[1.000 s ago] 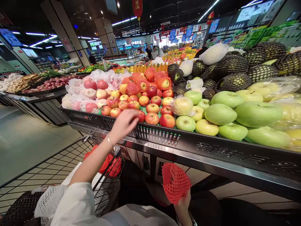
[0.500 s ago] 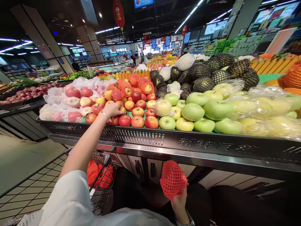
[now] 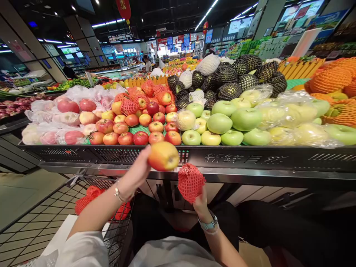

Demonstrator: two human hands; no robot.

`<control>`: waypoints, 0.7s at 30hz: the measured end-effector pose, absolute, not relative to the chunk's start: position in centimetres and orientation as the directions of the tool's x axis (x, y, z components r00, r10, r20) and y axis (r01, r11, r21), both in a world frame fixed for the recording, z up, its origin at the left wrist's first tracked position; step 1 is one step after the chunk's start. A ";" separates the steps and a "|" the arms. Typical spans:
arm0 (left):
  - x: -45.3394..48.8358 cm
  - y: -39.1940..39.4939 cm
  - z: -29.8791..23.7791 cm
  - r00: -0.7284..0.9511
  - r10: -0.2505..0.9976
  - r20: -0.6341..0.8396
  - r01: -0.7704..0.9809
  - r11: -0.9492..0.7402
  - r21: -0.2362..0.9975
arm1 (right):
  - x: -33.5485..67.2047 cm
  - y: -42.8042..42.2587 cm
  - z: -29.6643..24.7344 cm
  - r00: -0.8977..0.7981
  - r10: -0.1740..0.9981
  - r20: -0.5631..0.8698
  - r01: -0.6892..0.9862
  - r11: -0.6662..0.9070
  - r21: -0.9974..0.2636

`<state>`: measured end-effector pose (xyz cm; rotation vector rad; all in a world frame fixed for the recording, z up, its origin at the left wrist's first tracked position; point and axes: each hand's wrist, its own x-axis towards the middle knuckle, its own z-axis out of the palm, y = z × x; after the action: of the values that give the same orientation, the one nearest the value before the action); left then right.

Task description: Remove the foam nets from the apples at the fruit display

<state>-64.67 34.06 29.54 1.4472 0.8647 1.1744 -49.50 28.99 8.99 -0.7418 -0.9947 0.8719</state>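
Observation:
My left hand [image 3: 141, 167] is closed on a yellow-and-red apple [image 3: 163, 156], held in front of the display's black rim with its end facing right. Just below and to the right, my right hand [image 3: 200, 202] grips a red foam fruit net [image 3: 190, 182] from underneath. The net stands upright and puffed out, close to the apple; its inside is hidden. Behind them lie rows of loose red apples [image 3: 140, 137], with a gap of green mat [image 3: 136, 129] among them. Farther back sit apples in red foam nets [image 3: 129, 106].
The display's black front edge [image 3: 83, 152] runs across before me. A wire shopping cart [image 3: 36, 211] stands at lower left, with red-netted fruit [image 3: 93, 196] in it. Green apples [image 3: 219, 123] lie to the right, dark-netted fruit [image 3: 229, 91] behind them, bagged fruit [image 3: 68, 105] left.
My left hand has come back from the apple rows with an apple, leaving a wider gap there. The right hand has lifted the net slightly up and left. My view has shifted right.

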 end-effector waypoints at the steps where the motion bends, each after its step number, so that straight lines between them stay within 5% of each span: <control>1: -64.1 33.1 28.2 0.370 0.915 0.159 -0.068 -0.144 0.987 | -49.7 28.8 9.0 0.252 0.886 0.390 -0.332 0.457 -0.825; 4: -63.4 32.1 25.1 0.530 0.842 0.101 -0.038 -0.095 0.995 | -50.2 27.9 8.2 0.302 0.875 0.378 -0.365 0.472 -0.802; 10: -64.4 32.9 22.5 0.550 0.828 0.112 0.070 -0.179 0.981 | -49.9 26.6 7.2 0.454 0.800 0.392 -0.282 0.546 -0.789; 21: -65.3 32.8 19.7 0.559 0.822 0.104 0.028 -0.144 0.989 | -50.2 26.7 7.1 0.315 0.794 0.520 -0.021 0.553 -0.833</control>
<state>-65.32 32.75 19.66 1.5760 0.7415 0.8133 -50.16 26.68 7.12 -0.8358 -1.1317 0.6283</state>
